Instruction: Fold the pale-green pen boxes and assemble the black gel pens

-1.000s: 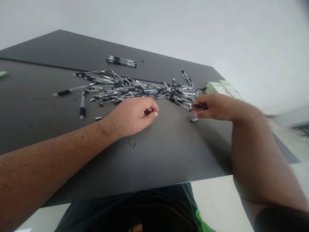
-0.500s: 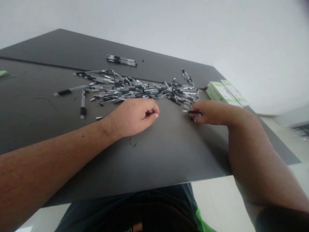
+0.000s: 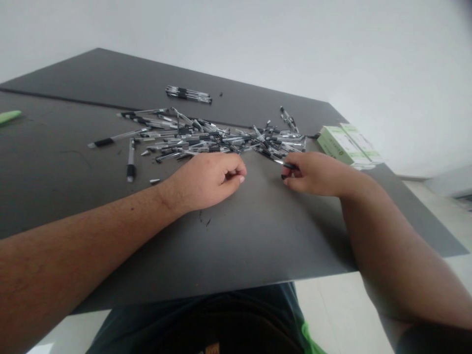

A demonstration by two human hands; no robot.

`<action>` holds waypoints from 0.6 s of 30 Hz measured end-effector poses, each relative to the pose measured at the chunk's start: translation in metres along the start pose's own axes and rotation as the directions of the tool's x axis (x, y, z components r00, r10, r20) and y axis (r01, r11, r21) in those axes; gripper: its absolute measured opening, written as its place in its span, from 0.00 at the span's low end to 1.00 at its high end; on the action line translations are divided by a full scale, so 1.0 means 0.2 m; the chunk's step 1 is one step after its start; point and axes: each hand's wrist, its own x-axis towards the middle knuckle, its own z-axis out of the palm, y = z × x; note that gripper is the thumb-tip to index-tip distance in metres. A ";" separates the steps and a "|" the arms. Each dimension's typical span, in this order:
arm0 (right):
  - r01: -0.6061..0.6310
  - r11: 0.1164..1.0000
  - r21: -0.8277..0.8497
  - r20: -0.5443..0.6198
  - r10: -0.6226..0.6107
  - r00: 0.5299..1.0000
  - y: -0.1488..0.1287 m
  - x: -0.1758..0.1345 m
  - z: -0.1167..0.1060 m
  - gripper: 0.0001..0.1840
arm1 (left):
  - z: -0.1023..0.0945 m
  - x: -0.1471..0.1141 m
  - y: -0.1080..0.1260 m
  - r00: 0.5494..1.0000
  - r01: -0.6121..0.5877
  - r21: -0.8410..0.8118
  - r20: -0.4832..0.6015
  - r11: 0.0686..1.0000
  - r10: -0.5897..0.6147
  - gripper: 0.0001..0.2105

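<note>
Wall: pale and plain, it is rising behind the table (image 3: 258, 246), whose dark grey top is filling most of your view, with a seam (image 3: 73, 101) running across it.
Floor: light tiles (image 3: 328, 305) are showing beyond the near edge, beside your dark clothing (image 3: 199, 322) and a green cord (image 3: 309, 339).
Pens: a loose pile (image 3: 202, 138) is spreading over the middle of the table, clear barrels and black grips crossing at many angles.
Right hand: you are pinching a black pen (image 3: 291, 166) in your right hand (image 3: 284, 173), its pale tip pointing left, close to the pile's near right end.
Thumb tip: a dark piece (image 3: 283, 177) is showing there, too small to identify.
Left hand: your left hand (image 3: 243, 173) is curling just in front of the pile, thumb near the bent forefinger; you cannot tell from here whether it is gripping anything.
Left side: a single pen (image 3: 131, 160) is lying apart, a small cap-like piece (image 3: 154, 181) is resting near your forearm, and a green object (image 3: 10, 116) is sitting by the edge of view.
Far side: a neat bundle (image 3: 189, 94) is lying beyond the seam.
Boxes: two green-and-white boxes (image 3: 341, 145) are standing side by side, right of the pile.
</note>
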 end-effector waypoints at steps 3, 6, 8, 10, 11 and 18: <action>0.096 0.985 0.147 -0.191 -0.066 0.979 -0.09 0.00 0.05 0.06 | 0.01 0.00 0.00 1.000 -0.011 -0.023 -0.007 1.000 0.011 0.08; 0.223 0.948 0.227 -0.351 -0.134 0.927 -0.18 0.00 0.11 0.07 | 0.01 -0.01 0.01 1.000 -0.007 -0.117 0.005 0.993 0.007 0.10; 0.280 0.931 0.234 -0.401 -0.170 0.900 -0.22 0.00 0.13 0.07 | 0.00 -0.01 0.02 1.000 0.008 -0.184 0.012 0.983 -0.006 0.12; 0.301 0.925 0.231 -0.424 -0.183 0.887 -0.25 -0.01 0.15 0.09 | 0.00 -0.01 0.03 1.000 0.010 -0.217 0.015 0.976 -0.007 0.12; 0.302 0.925 0.233 -0.431 -0.180 0.884 -0.25 -0.01 0.16 0.10 | 0.00 -0.01 0.03 1.000 0.008 -0.218 0.018 0.976 -0.005 0.11; 0.283 0.904 0.320 -0.449 -0.119 0.886 -0.28 -0.02 0.19 0.11 | -0.01 -0.01 0.03 1.000 -0.006 -0.148 0.002 0.989 0.006 0.09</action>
